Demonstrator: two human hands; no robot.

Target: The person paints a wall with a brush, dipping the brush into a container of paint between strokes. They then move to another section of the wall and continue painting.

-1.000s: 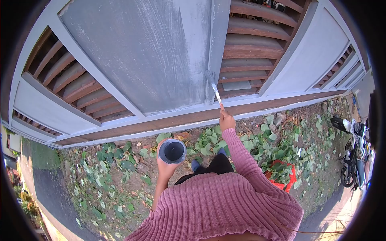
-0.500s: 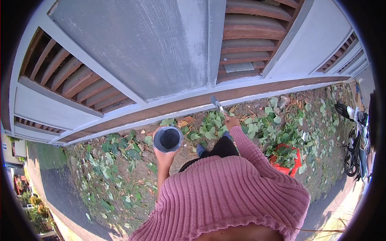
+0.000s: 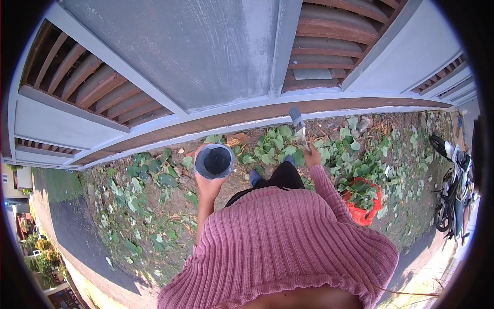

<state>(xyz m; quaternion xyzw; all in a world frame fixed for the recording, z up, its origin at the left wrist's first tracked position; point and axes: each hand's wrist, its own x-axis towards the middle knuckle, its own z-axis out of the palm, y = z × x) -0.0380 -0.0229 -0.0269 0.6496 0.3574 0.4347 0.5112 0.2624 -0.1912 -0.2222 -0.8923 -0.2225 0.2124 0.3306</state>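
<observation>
My left hand [image 3: 208, 186] is wrapped round a grey cup-like container [image 3: 198, 160], its dark inside facing up at me. In my right hand [image 3: 312, 156] is a paintbrush [image 3: 297, 122], gripped by the handle. Its bristles are coated grey and point up and left toward the base of the wall, apart from it as far as I can tell. Ahead stands a panel [image 3: 206, 56] covered in streaky grey paint, with a pale grey frame around it.
Slatted brown vents [image 3: 329, 46] flank the panel. Leafy vines [image 3: 278, 147] cover the ground by my feet. A red bag [image 3: 364, 213] with leaves sits at right, and a motorcycle [image 3: 453, 185] stands farther right. A paved path [image 3: 77, 232] runs on the left.
My right hand and the paintbrush have moved right, and the brush has turned a little more upright. The container stays in my left hand, shifted slightly upward. The view has tilted a bit.
</observation>
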